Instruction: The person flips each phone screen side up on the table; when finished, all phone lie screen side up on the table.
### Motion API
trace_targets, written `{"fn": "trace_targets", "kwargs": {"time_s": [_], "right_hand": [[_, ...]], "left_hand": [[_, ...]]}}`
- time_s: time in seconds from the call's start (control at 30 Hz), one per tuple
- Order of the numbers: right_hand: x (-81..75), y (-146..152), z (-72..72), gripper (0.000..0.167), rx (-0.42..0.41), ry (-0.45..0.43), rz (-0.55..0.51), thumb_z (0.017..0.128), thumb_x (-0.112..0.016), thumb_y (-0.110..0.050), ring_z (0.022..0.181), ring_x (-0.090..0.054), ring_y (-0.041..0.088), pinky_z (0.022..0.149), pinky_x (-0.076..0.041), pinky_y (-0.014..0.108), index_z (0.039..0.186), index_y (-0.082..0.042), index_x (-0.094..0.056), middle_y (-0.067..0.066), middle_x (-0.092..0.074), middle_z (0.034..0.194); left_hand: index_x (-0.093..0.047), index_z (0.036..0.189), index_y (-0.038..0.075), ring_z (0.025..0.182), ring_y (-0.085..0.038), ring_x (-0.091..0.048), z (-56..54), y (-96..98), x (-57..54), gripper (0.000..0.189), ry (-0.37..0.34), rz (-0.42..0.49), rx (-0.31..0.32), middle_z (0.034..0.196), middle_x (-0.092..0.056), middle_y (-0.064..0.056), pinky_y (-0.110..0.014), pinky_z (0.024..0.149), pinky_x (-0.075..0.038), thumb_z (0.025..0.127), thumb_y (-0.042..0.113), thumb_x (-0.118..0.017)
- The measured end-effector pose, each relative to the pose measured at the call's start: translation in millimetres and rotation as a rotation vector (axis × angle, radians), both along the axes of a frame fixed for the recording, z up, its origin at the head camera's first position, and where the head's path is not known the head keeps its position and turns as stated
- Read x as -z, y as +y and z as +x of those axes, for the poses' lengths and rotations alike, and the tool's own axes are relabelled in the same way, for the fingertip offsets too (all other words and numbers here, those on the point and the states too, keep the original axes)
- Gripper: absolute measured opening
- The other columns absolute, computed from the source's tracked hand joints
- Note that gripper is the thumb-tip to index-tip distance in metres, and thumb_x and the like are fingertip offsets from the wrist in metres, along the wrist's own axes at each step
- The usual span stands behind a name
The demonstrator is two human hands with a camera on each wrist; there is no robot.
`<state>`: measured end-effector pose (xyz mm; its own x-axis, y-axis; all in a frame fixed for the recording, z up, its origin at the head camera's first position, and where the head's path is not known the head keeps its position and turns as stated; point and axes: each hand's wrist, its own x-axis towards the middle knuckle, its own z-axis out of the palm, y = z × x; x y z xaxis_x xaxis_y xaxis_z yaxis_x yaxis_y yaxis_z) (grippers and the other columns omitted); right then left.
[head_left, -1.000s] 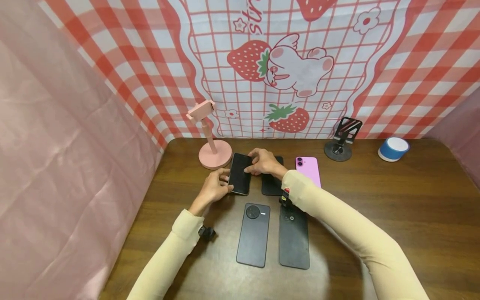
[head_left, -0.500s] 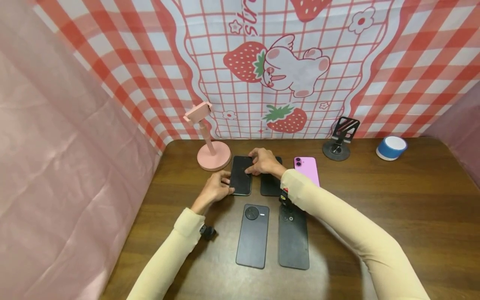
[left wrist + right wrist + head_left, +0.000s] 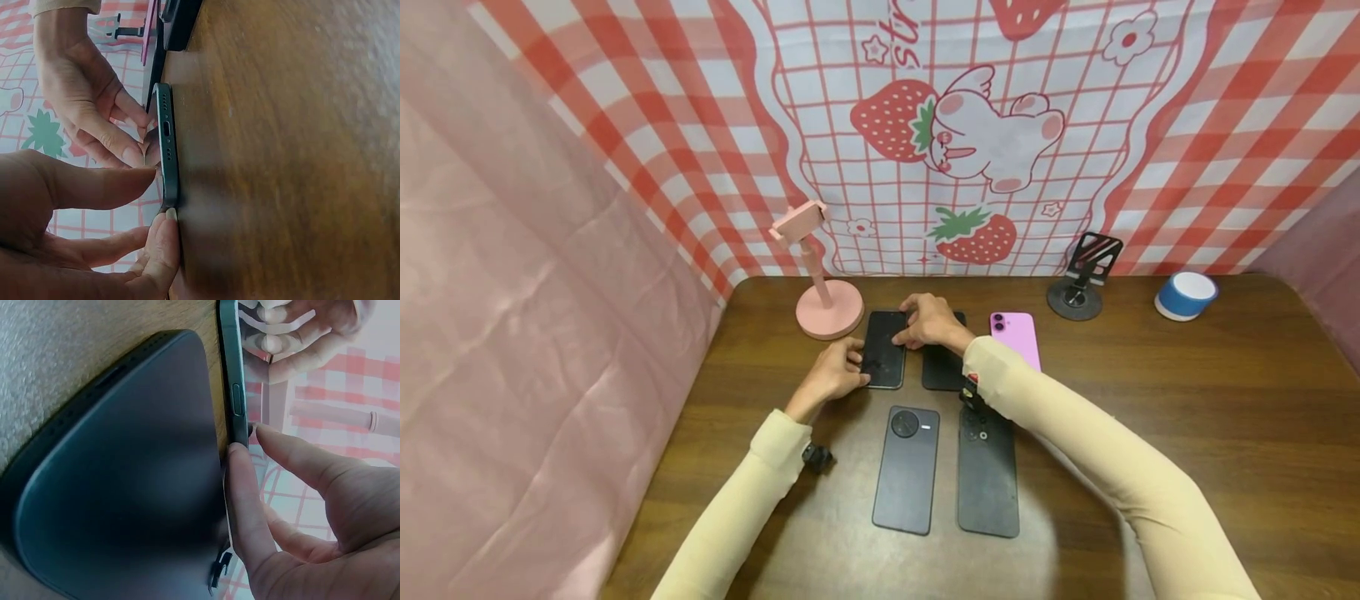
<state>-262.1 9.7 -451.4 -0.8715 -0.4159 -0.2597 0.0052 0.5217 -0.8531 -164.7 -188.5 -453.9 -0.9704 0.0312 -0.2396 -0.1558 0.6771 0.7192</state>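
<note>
A smartphone [image 3: 883,354] with a dark screen lies face up on the wooden table, between both hands. My left hand [image 3: 835,371] pinches its lower left corner. In the left wrist view, the thumb [image 3: 106,184] lies over the screen side and the fingers are at the edge, beside the phone's bottom end with its charging port. My right hand [image 3: 927,322] grips the upper right side, thumb over the screen; the right wrist view shows a fingertip [image 3: 237,453] against the side edge below a button. A second black phone [image 3: 940,371] lies partly hidden under my right wrist.
A pink phone [image 3: 1018,333] lies farther right. Two more phones, a grey phone [image 3: 906,475] and a dark phone [image 3: 988,483], lie face down nearer. At the back stand a pink phone stand [image 3: 829,310], a black phone stand [image 3: 1075,300] and a blue-and-white round object [image 3: 1186,296].
The held phone has turned slightly, from a slant to nearly straight, and its top end has come down a little. Both hands have stayed on it.
</note>
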Motion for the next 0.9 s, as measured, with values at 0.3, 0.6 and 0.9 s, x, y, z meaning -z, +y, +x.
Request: {"fn": "trace_targets", "kwargs": {"time_s": [0.3,0.6,0.9], "right_hand": [[-13.2,16.4,-0.9,0.065,-0.083,-0.086,-0.032,0.092,-0.080,-0.016,0.096,-0.078,0.035,0.081,-0.064,0.040,0.147,0.003,-0.051,0.027,-0.073,0.120],[-24.7,39.0,-6.2,0.051,-0.126,-0.070,0.000,0.100,-0.070,-0.025,0.109,-0.074,0.039,0.087,-0.063,0.044,0.143,0.000,-0.056,0.027,-0.070,0.127],[-26.4,60.6,-4.5,0.053,-0.104,-0.048,0.000,0.095,-0.077,-0.016,0.110,-0.072,0.039,0.090,-0.062,0.045,0.140,0.002,-0.057,0.026,-0.069,0.125]], "left_hand": [[-0.047,0.150,0.001,0.114,-0.038,-0.069,-0.1,5.0,-3.5,0.084,-0.012,-0.018,0.000,0.128,-0.066,-0.024,-0.049,0.100,-0.055,0.079,0.013,-0.089],[-0.043,0.153,0.003,0.134,-0.045,-0.046,6.9,21.6,-10.9,0.094,0.089,-0.158,0.010,0.144,-0.053,-0.024,-0.054,0.114,-0.041,0.077,0.026,-0.093],[-0.047,0.151,0.006,0.117,-0.039,-0.058,5.8,44.9,-19.9,0.084,0.208,-0.113,0.066,0.133,-0.056,-0.022,-0.051,0.099,-0.050,0.081,0.019,-0.091]]}}
